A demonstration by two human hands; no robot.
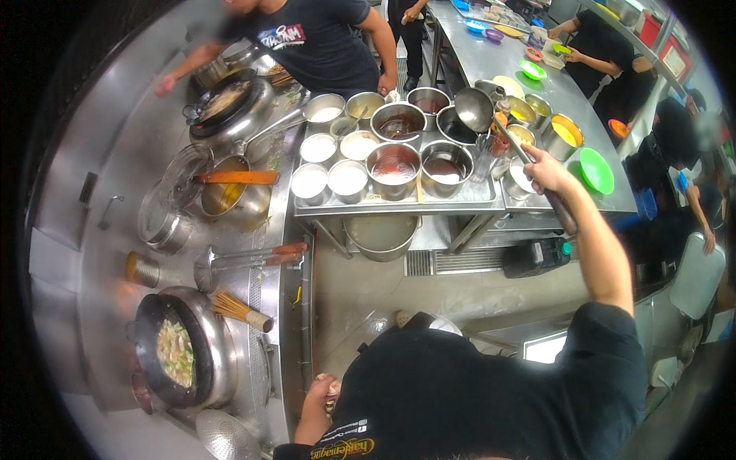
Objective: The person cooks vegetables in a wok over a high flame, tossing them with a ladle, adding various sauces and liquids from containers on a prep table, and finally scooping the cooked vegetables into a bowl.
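Note:
My right hand [545, 168] grips the long handle of a metal wok ladle [475, 110]. The ladle's round bowl hangs over the steel pots at the back right of the sauce tray, near a pot of dark sauce [449, 127]. Down by my side, my left hand [323, 388] has curled fingers next to something pale that I cannot make out. To the left, a black wok [201, 351] on a steel burner ring holds chopped pale and green food [175, 353].
A steel tray [397, 206] carries several pots of sauces and white seasonings. Spatulas [259, 256], a bamboo brush [244, 310] and a perforated skimmer [226, 434] lie on the stove. A co-worker [322, 46] reaches over another wok [227, 103]. A black jug [535, 257] stands on the floor.

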